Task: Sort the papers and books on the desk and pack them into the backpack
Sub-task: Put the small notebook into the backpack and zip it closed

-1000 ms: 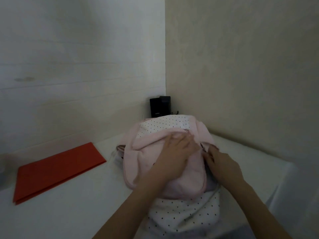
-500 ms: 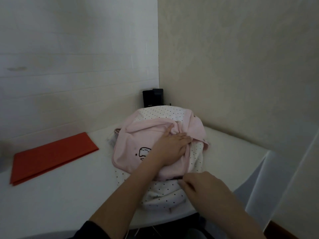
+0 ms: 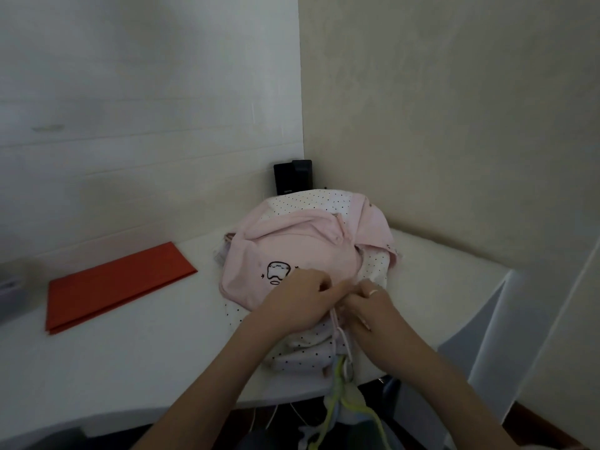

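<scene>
Backpack: the pink backpack (image 3: 302, 251) lies on the white desk (image 3: 130, 352) near the room corner, its pink flap with a small black drawing facing up and white dotted fabric showing at the far top and along the near end.
Left hand: my left hand (image 3: 298, 306) rests on the near edge of the pink flap, fingers curled and pinching something small where the flap meets the dotted fabric; I read it as the backpack cloth or its cord, but I cannot tell which.
Right hand: my right hand (image 3: 370, 306) sits just beside the left, touching it at the fingertips, fingers bent and pinched onto the same spot of the backpack; a pale ring shows on one finger.
Cord: a thin pink cord (image 3: 339, 332) runs down from between the two hands over the dotted fabric toward the desk edge.
Charm: a yellow-green soft charm (image 3: 341, 394) hangs below the desk edge at the cord's lower end.
Red folder: a flat red folder (image 3: 113, 284) lies on the desk to the left, well apart from the backpack.
Black box: a small black box (image 3: 292, 177) stands upright in the wall corner, just behind the backpack.
Left margin: a grey blurred shape sits at the far left edge of the desk; I cannot tell what it is.
</scene>
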Demonstrator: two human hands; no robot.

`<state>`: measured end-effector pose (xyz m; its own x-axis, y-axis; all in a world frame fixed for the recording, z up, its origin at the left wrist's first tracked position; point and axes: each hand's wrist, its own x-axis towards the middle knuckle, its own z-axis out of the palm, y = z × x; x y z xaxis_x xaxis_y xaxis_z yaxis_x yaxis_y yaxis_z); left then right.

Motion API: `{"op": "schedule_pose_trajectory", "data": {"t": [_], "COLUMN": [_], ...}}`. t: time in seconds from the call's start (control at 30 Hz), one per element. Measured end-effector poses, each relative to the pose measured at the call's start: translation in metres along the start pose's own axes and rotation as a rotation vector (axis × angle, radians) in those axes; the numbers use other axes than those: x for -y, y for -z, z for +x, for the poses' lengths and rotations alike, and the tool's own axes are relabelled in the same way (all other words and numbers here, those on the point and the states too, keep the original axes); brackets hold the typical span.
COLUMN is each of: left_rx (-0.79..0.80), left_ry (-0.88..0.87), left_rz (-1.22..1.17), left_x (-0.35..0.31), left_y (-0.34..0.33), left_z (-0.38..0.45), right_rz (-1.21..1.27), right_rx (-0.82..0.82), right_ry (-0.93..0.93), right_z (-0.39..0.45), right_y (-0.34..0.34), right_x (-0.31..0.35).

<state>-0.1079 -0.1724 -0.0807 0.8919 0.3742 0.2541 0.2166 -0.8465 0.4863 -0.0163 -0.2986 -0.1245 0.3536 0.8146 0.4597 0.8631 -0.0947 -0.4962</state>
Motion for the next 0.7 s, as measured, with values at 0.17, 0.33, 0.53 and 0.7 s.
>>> {"op": "schedule_pose_trajectory", "data": {"t": [0.17,0.33,0.53,0.7], "left_rx": [0.059,-0.001,-0.199,-0.239], "left_ry": [0.072,0.072,0.111,0.360], "left_rz": [-0.234,-0.065,-0.101,-0.236], "left_x": [-0.002,0.013,0.005,0.049], "left_y": [0.019,0.019,0.028,0.089], "left_z": [-0.012,-0.017,-0.017,-0.029], "right_rz": [-0.002,0.058,-0.377,-0.306], "right_rx": [-0.063,0.062,-0.089,-0.327], "right_ry": [0.011,0.082,0.262,0.247], "right_z": [0.012,0.026,0.038,0.041], "right_y": [0.004,0.012,0.012,0.047], "right_x": [0.008,0.003,-0.015,-0.032]}}
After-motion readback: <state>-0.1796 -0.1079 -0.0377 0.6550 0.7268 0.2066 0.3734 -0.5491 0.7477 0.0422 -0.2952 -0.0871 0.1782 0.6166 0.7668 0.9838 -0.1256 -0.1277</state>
